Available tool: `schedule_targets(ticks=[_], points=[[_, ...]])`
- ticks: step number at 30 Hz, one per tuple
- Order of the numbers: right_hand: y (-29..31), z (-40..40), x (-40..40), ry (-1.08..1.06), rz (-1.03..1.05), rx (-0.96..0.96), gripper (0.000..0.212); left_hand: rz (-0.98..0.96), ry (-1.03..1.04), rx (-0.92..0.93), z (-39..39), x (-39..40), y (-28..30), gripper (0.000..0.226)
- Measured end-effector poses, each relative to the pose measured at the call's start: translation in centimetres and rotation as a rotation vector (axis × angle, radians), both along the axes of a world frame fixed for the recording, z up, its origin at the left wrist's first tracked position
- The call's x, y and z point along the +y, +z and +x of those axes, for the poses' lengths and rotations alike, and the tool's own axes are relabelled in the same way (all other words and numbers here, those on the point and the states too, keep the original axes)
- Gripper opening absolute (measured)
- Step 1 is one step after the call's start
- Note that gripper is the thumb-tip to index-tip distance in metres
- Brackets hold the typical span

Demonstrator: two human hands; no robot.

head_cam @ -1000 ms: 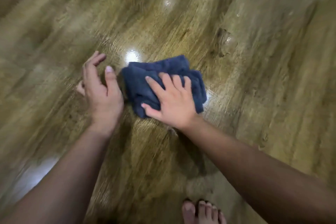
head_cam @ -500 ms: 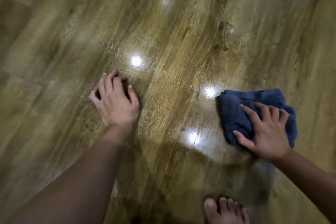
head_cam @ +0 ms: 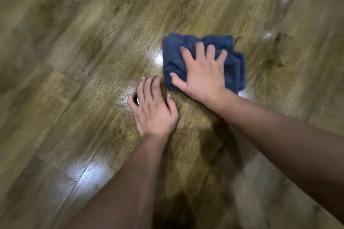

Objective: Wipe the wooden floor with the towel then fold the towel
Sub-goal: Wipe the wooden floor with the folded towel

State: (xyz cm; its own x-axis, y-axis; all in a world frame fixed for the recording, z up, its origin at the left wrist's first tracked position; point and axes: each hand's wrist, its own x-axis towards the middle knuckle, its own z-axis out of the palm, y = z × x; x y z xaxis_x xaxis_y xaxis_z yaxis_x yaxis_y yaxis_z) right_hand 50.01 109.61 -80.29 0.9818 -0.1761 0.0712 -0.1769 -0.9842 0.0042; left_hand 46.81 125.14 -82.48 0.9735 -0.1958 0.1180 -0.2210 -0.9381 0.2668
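The towel point(head_cam: 202, 61) is down on the wooden floor point(head_cam: 93, 61), dark blue and bunched into a thick wad of loose folds, lying across a plank seam near the middle of the stretch of floor in view. The right hand point(head_cam: 202, 76) sits flat on top of it, fingers spread and straight, thumb out to the side. No pinch here, no curl, just a palm pressing cloth onto wood. So the grip is wide open and holds the towel by pressure alone.

And that is the first risk. With nothing curled round the fabric, a quick sweep can let the palm slide over the top layer while the lower folds stay behind, and the wad may unroll or drag out into a tail.

The left hand point(head_cam: 153, 109) is planted on the floor just beside the near-left corner of the towel, fingers loosely bent, holding nothing. It looks to be carrying body weight. The two hands are very close, so a stroke toward the left could run the towel straight into those fingers.

Look at the boards too: bright glossy patches show around the towel and nearer the person, and there are some marks or spots farther right. If that gloss is moisture, the bracing hand could skid. The picture is blurred, so I cannot tell wet from shine. Folding is not yet begun, and a damp wad will fold poorly.
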Motion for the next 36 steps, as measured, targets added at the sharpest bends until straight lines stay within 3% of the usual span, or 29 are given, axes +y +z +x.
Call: schedule_targets(ticks=[4, 9, 18, 24, 32, 36], points=[[-0.1, 6.2, 3.0, 0.076, -0.002, -0.007, 0.072, -0.01, 0.016, -0.006, 0.1, 0.2, -0.1, 0.06], [-0.6, 5.8, 2.9, 0.038, -0.003, -0.071, 0.074, 0.03, 0.02, 0.029, 0.0, 0.1, -0.1, 0.055], [0.3, 5.5, 2.0, 0.092, 0.01, 0.1, 0.079, 0.054, -0.005, 0.375, 1.1, 0.4, 1.6, 0.065], [0.6, 5.3, 1.2, 0.113, 0.019, 0.089, 0.077, 0.037, 0.025, 0.315, 0.9, -0.1, 1.9, 0.058], [-0.3, -2.6, -4.5, 0.02, 0.12, -0.078, 0.07, -0.118, 0.128, 0.11, 2.7, -2.5, 2.3, 0.042], [-0.2, -13.1, -9.1, -0.078, 0.115, -0.004, 0.072, -0.172, -0.044, 0.124, 3.9, -6.2, 3.3, 0.035]])
